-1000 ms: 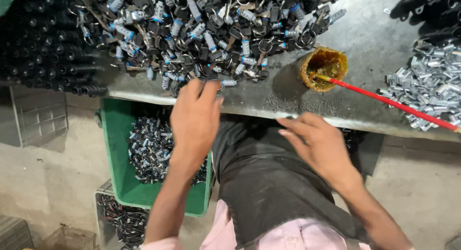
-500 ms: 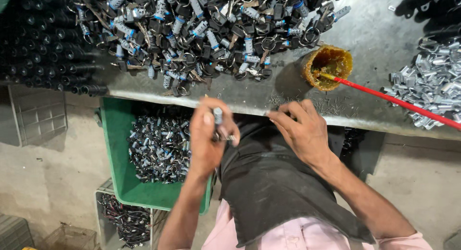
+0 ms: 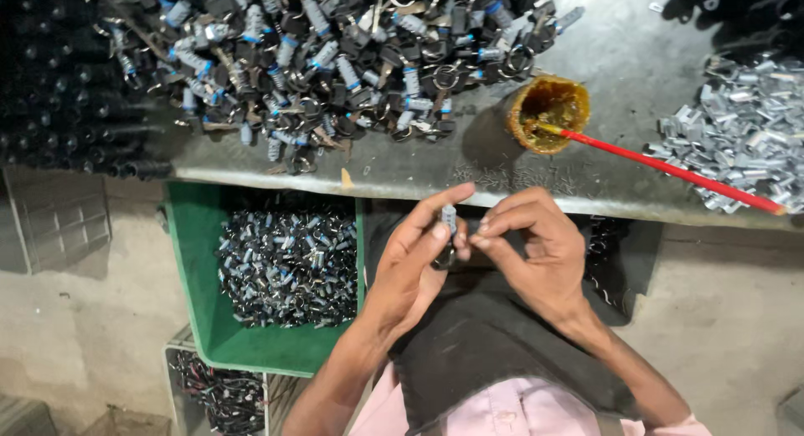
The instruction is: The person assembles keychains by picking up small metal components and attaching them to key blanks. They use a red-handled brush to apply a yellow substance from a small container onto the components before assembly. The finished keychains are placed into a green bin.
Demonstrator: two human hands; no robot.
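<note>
The left hand (image 3: 414,264) pinches a small cylindrical metal part (image 3: 448,222) between thumb and fingers, long axis upright, just near of the table edge (image 3: 586,203). The right hand (image 3: 536,252), fingertips narrowed, touches the part from the right; both hands are equally close.

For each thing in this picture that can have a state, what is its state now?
Left hand: holds the small metal part upright.
Right hand: fingers pinched beside the part.
Green crate: partly filled with parts.
Glue pot: open, red stick resting in it.
Pile on bench: loose, unsorted.
</note>
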